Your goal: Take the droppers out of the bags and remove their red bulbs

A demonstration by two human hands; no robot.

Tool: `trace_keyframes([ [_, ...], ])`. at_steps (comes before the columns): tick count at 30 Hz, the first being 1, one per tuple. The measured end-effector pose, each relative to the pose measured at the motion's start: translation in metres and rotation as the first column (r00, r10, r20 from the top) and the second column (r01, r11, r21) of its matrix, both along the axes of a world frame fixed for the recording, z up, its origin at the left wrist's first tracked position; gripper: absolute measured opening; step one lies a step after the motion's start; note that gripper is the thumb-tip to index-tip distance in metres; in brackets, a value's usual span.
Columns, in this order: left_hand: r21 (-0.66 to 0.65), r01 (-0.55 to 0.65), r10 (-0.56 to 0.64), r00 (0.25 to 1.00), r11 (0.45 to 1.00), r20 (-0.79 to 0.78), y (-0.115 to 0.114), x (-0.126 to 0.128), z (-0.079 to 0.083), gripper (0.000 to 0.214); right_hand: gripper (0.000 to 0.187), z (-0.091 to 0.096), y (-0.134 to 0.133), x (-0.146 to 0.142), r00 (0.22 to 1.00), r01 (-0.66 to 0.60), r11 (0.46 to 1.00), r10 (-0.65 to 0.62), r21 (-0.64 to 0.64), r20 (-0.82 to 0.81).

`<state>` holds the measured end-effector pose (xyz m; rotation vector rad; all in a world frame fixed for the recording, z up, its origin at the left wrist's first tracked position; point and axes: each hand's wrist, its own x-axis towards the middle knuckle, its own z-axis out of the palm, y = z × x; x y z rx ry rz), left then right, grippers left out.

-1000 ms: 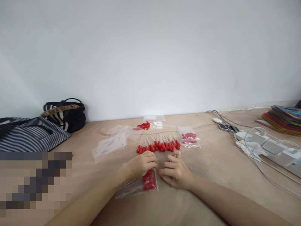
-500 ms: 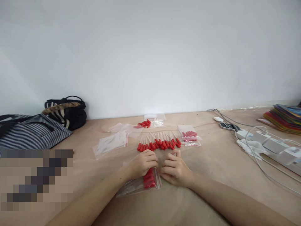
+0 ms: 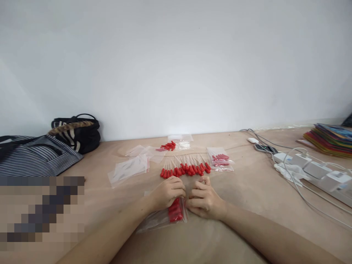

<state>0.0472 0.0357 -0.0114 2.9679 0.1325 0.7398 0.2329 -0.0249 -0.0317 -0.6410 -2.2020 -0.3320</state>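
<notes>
My left hand (image 3: 166,192) and my right hand (image 3: 204,200) rest side by side on the table, fingers curled, both pinching the end of a clear zip bag (image 3: 162,215) that holds red-capped droppers. The bag lies under my left hand and runs toward me. Just beyond my fingers lies a row of loose droppers with red bulbs (image 3: 185,168).
A filled dropper bag (image 3: 220,160) lies at the row's right, empty zip bags (image 3: 129,168) at its left, and loose red caps (image 3: 168,146) farther back. Striped bags (image 3: 38,154) sit far left. Chargers and cables (image 3: 308,170) and a stack of coloured sheets (image 3: 331,138) are on the right.
My hands have drawn slightly closer together on the bag's end; otherwise nothing has moved.
</notes>
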Motion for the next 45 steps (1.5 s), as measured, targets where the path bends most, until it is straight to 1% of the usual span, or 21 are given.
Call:
trace_keyframes([
  [3, -0.009, 0.002, -0.002, 1.000, 1.000, 0.015, -0.001, 0.001, -0.001, 0.028, 0.010, 0.000, 0.000, -0.001, 1.000, -0.015, 1.000, 0.015, 0.004, 0.002],
  [6, -0.014, 0.004, -0.004, 0.999, 1.000, 0.033, -0.002, 0.002, 0.000, 0.029, 0.013, -0.001, 0.001, -0.002, 0.999, -0.015, 1.000, 0.014, 0.018, 0.038],
  [11, -0.016, 0.022, -0.021, 0.999, 1.000, 0.042, -0.001, 0.001, 0.002, 0.033, 0.018, -0.002, 0.001, -0.002, 0.995, 0.017, 0.999, -0.020, 0.039, 0.100],
  [14, -0.042, 0.052, -0.052, 0.999, 0.998, 0.003, 0.001, -0.002, 0.004, 0.033, 0.019, -0.001, 0.001, -0.002, 0.995, 0.043, 0.999, -0.046, 0.032, 0.089],
  [16, -0.054, 0.067, -0.066, 0.998, 0.996, 0.006, 0.002, -0.003, 0.005, 0.033, 0.019, -0.001, 0.000, -0.001, 0.996, 0.050, 0.998, -0.052, 0.032, 0.071],
  [19, -0.047, 0.038, -0.037, 0.999, 0.998, 0.026, -0.001, -0.001, 0.006, 0.034, 0.019, -0.002, 0.000, -0.001, 0.996, 0.058, 0.998, -0.059, 0.028, 0.065],
  [22, -0.032, 0.007, -0.007, 1.000, 0.999, 0.004, -0.005, 0.001, 0.005, 0.034, 0.017, -0.002, 0.001, -0.001, 0.993, 0.072, 0.997, -0.074, 0.026, 0.089],
  [26, -0.050, -0.011, 0.009, 0.999, 0.999, -0.039, -0.007, 0.001, 0.004, 0.030, 0.022, 0.000, 0.003, -0.003, 0.990, 0.091, 0.995, -0.095, 0.045, 0.105],
  [29, -0.037, 0.009, -0.012, 0.996, 0.999, -0.087, -0.005, 0.000, 0.006, 0.025, 0.025, 0.002, 0.004, -0.004, 0.993, 0.057, 0.997, -0.063, 0.060, 0.104],
  [31, -0.036, 0.006, -0.011, 0.992, 0.999, -0.125, -0.003, -0.001, 0.011, 0.024, 0.025, 0.003, 0.005, -0.003, 0.993, 0.040, 0.998, -0.046, 0.056, 0.113],
  [33, -0.062, -0.019, 0.009, 0.989, 0.998, -0.151, -0.002, -0.002, 0.018, 0.024, 0.024, 0.004, 0.005, 0.000, 0.989, 0.070, 0.997, -0.071, 0.017, 0.127],
  [35, -0.113, -0.051, 0.034, 0.988, 0.992, -0.151, -0.004, -0.005, 0.024, 0.023, 0.019, 0.004, 0.006, 0.004, 0.984, 0.117, 0.991, -0.107, -0.062, 0.142],
  [36, -0.148, -0.086, 0.065, 0.988, 0.985, -0.142, -0.007, -0.008, 0.026, 0.020, 0.016, 0.004, 0.006, 0.006, 0.982, 0.136, 0.985, -0.120, -0.108, 0.147],
  [38, -0.226, -0.202, 0.174, 0.975, 0.953, -0.136, -0.017, -0.016, 0.026, 0.013, 0.012, 0.005, 0.005, 0.010, 0.980, 0.154, 0.968, -0.124, -0.199, 0.152],
  [39, -0.261, -0.272, 0.243, 0.960, 0.926, -0.139, -0.023, -0.022, 0.025, 0.016, 0.010, 0.005, 0.005, 0.012, 0.981, 0.151, 0.959, -0.116, -0.242, 0.154],
  [40, -0.286, -0.337, 0.305, 0.940, 0.897, -0.154, -0.030, -0.028, 0.023, 0.030, 0.009, 0.005, 0.004, 0.014, 0.983, 0.143, 0.949, -0.104, -0.282, 0.149],
  [42, -0.310, -0.406, 0.370, 0.913, 0.860, -0.171, -0.044, -0.041, 0.018, 0.063, 0.009, 0.007, 0.003, 0.015, 0.990, 0.112, 0.923, -0.070, -0.368, 0.124],
  [43, -0.314, -0.428, 0.387, 0.903, 0.848, -0.185, -0.050, -0.045, 0.015, 0.074, 0.012, 0.008, 0.003, 0.016, 0.993, 0.094, 0.906, -0.055, -0.412, 0.106],
  [44, -0.317, -0.443, 0.400, 0.896, 0.839, -0.192, -0.055, -0.049, 0.012, 0.079, 0.015, 0.009, 0.003, 0.015, 0.995, 0.081, 0.886, -0.046, -0.457, 0.088],
  [45, -0.321, -0.451, 0.408, 0.892, 0.833, -0.196, -0.058, -0.051, 0.010, 0.080, 0.018, 0.009, 0.003, 0.014, 0.996, 0.076, 0.864, -0.046, -0.498, 0.074],
])
